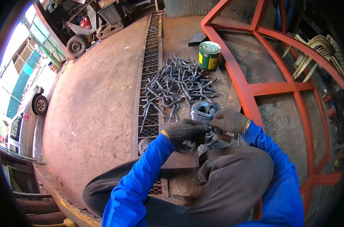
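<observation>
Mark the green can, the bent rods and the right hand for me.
Green can [208,59]: head view, on its side wall.
Bent rods [178,80]: head view, middle of the pile.
Right hand [230,120]: head view, back of the glove.

Bright daylight from the left, dimmer at right
Glare whitens the opening; soft light covers the floor; fisheye bends the red frame, corners blacken, slight blur softens the left hand.

I can't make out what the grey knit-gloved hands hide between them. The red-painted steel frame runs out of sight up top.
</observation>
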Available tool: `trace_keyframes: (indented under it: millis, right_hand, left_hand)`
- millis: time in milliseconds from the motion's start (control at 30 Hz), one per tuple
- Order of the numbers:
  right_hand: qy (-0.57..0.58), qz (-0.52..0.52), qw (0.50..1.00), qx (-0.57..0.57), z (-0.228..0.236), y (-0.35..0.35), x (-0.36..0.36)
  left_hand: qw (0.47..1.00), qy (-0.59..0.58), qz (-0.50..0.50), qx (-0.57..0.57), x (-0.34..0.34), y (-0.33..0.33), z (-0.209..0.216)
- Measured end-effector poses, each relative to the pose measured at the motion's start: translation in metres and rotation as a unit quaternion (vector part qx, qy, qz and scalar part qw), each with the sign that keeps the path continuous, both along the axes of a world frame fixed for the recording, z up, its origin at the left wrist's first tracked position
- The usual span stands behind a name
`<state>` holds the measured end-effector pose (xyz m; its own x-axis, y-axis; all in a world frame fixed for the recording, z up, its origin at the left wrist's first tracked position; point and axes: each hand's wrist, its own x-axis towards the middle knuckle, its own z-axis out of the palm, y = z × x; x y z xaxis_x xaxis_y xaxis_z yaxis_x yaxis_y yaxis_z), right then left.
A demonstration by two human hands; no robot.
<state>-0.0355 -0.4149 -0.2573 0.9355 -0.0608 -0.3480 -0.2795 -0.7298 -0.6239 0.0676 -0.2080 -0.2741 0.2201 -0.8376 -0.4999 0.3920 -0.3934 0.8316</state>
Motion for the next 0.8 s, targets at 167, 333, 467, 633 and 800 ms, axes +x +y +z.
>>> trace_keyframes:
  millis: [167,333,467,633,800]
  right_hand:
    - [0.096,-0.146,0.965,0.196,0.001,-0.004,0.002]
    - [0.093,-0.218,0.94,0.245,-0.002,0.005,0.004]
    - [0.09,-0.214,0.934,0.272,0.001,0.011,-0.003]
    - [0.069,-0.184,0.951,0.238,0.0,0.023,-0.003]
    - [0.089,-0.158,0.968,0.175,0.008,0.026,-0.007]
  left_hand:
    - [0.98,-0.05,-0.007,-0.19,-0.023,-0.012,-0.066]
    - [0.951,-0.245,0.145,-0.124,-0.048,-0.014,-0.069]
    - [0.886,-0.411,0.189,-0.103,-0.059,-0.013,-0.049]
    - [0.793,-0.588,0.159,0.009,-0.051,-0.017,-0.08]
    - [0.72,-0.69,0.072,-0.021,-0.044,-0.012,-0.072]
